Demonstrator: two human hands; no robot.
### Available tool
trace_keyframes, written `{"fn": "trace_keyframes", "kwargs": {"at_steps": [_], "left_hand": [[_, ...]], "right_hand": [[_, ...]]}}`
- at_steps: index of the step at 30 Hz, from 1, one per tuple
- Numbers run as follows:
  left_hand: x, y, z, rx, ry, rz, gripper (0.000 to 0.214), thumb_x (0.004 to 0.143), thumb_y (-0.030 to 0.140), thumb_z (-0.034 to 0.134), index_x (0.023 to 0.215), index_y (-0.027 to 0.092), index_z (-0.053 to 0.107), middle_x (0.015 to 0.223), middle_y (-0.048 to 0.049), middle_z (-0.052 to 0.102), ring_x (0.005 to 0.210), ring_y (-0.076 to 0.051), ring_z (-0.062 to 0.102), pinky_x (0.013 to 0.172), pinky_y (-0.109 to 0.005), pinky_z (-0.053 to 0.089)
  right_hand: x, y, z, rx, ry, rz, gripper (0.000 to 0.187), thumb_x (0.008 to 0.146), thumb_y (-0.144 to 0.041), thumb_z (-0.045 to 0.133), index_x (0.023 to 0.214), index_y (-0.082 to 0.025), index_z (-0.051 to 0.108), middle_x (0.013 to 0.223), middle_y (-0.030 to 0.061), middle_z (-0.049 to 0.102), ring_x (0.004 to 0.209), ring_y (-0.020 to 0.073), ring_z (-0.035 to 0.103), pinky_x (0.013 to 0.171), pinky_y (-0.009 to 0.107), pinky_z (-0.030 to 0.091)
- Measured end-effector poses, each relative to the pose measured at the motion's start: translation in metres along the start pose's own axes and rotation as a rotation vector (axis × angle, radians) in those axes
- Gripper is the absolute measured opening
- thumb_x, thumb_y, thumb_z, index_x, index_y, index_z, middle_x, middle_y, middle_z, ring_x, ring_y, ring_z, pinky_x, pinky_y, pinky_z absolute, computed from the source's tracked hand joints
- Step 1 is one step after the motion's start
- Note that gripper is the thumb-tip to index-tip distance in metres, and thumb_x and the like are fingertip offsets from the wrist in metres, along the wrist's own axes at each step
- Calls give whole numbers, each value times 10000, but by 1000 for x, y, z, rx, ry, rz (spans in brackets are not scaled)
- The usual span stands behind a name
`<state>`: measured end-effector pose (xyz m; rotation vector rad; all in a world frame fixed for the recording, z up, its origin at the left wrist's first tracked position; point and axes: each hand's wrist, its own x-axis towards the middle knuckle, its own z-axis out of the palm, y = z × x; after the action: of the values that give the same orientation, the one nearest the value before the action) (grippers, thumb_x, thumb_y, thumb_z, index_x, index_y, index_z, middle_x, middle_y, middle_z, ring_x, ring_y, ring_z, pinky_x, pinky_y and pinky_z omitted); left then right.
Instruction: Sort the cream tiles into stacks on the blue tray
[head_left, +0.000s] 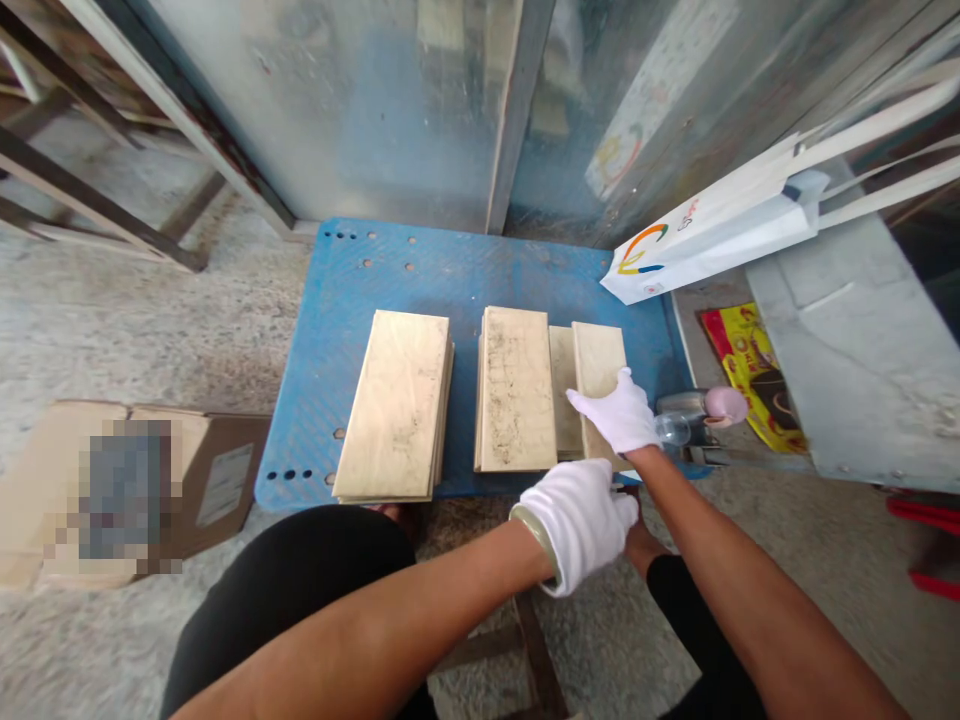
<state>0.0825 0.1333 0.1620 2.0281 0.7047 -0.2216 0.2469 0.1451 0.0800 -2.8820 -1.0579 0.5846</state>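
Observation:
My right hand [619,412], in a white glove, lies across a pale wooden board [598,352], thumb at its left edge and fingers at its right. Just below and to the left is my gloved left hand [581,522], fingers curled closed near the board's front end; what they hold is hidden, though a thin pale edge shows by the fingertips. Another board [564,370] lies partly under the one at my right hand. Beside it is a stack of boards [519,390] with dark specks on top. A further stack [397,400] stands to the left.
The boards rest on a blue plastic table [450,270] with holes at its corners. A white paper bag [705,245] leans at the back right. By the right edge are a clear cup [673,430] and a pink-capped bottle [725,405]. A cardboard box [225,470] lies on the floor, left.

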Motion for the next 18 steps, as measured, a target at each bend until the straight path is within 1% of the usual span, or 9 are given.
{"fn": "trace_keyframes", "kwargs": {"at_steps": [2, 5, 9, 13, 15, 18], "left_hand": [[-4, 3, 6, 68, -80, 26, 323, 836, 356, 503, 991, 114, 651, 857, -126, 702, 720, -243, 661, 589, -304, 478], [-10, 7, 9, 233, -207, 60, 370, 788, 309, 598, 1079, 87, 653, 884, -157, 700, 760, -280, 671, 625, -340, 510], [-18, 7, 6, 440, -376, 149, 370, 759, 192, 610, 1093, 40, 661, 935, -210, 682, 776, -329, 663, 571, -389, 526], [-23, 3, 7, 522, -381, 155, 574, 741, 158, 610, 1274, -37, 521, 938, -270, 667, 725, -322, 659, 524, -384, 521], [-24, 2, 9, 535, -357, 148, 591, 739, 159, 615, 1287, -37, 511, 903, -270, 670, 703, -320, 660, 506, -374, 514], [-23, 1, 13, 566, -323, 134, 584, 744, 146, 613, 1289, -35, 512, 845, -260, 672, 659, -316, 660, 479, -373, 510]], "right_hand": [[9, -6, 7, -29, -12, 24, 1106, 584, -744, 627, 1403, -75, 303, 1235, 241, 515, 1123, 375, 548, 902, 444, 460], [18, -15, 16, -46, -26, 51, 1118, 575, -754, 631, 1401, -80, 295, 1219, 241, 511, 1111, 375, 552, 895, 453, 460], [22, -24, 25, -58, -19, 69, 1157, 562, -759, 643, 1415, -76, 265, 1211, 245, 504, 1093, 380, 555, 893, 465, 453], [25, -28, 34, -60, -5, 89, 1180, 592, -729, 650, 1447, -50, 204, 1241, 264, 478, 1121, 391, 532, 913, 473, 437], [27, -29, 39, -59, 7, 93, 1174, 596, -712, 658, 1451, -48, 202, 1241, 262, 477, 1123, 395, 529, 914, 475, 436], [31, -29, 46, -58, 25, 99, 1152, 582, -691, 679, 1436, -54, 240, 1227, 251, 489, 1103, 391, 541, 901, 471, 443]]}}
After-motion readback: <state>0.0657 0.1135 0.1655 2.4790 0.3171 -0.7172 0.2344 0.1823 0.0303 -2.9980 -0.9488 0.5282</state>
